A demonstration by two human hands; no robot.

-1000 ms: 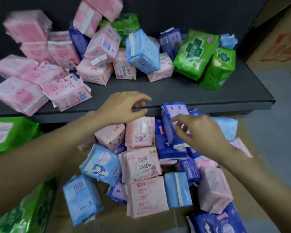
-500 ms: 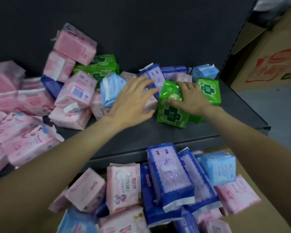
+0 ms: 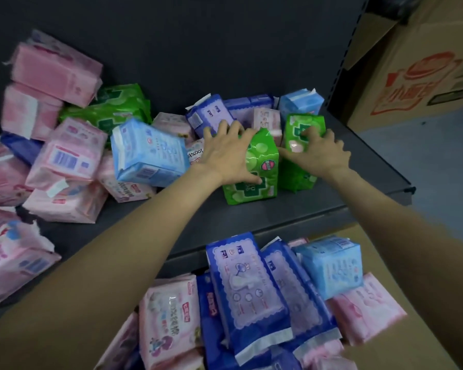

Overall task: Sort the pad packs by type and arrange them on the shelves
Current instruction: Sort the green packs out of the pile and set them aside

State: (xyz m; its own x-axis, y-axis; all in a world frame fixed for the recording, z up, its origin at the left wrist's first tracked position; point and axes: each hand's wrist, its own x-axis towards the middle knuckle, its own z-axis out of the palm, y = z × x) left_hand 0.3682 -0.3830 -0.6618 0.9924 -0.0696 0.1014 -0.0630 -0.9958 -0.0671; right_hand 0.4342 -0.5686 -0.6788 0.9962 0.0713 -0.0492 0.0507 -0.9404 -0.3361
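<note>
Two green pad packs stand on the dark shelf (image 3: 251,217) at its right side. My left hand (image 3: 229,156) grips the nearer green pack (image 3: 257,180) from its left side. My right hand (image 3: 317,153) rests on the farther green pack (image 3: 302,132), fingers curled over its front. Behind them lie dark blue packs (image 3: 211,113) and a light blue pack (image 3: 301,102). A light blue pack (image 3: 147,153) leans in the middle of the shelf, pink packs (image 3: 67,153) pile at the left, and another green pack (image 3: 110,108) sits at the back.
Below the shelf edge a cardboard box (image 3: 401,351) holds several dark blue packs (image 3: 246,287), pink packs (image 3: 169,319) and a light blue pack (image 3: 332,265). A printed carton (image 3: 422,76) stands at the right beyond the shelf upright (image 3: 342,62).
Both hands rose from the box to the shelf and closed on the two green packs. The packs now stand side by side, the left hand having shifted right onto the nearer one.
</note>
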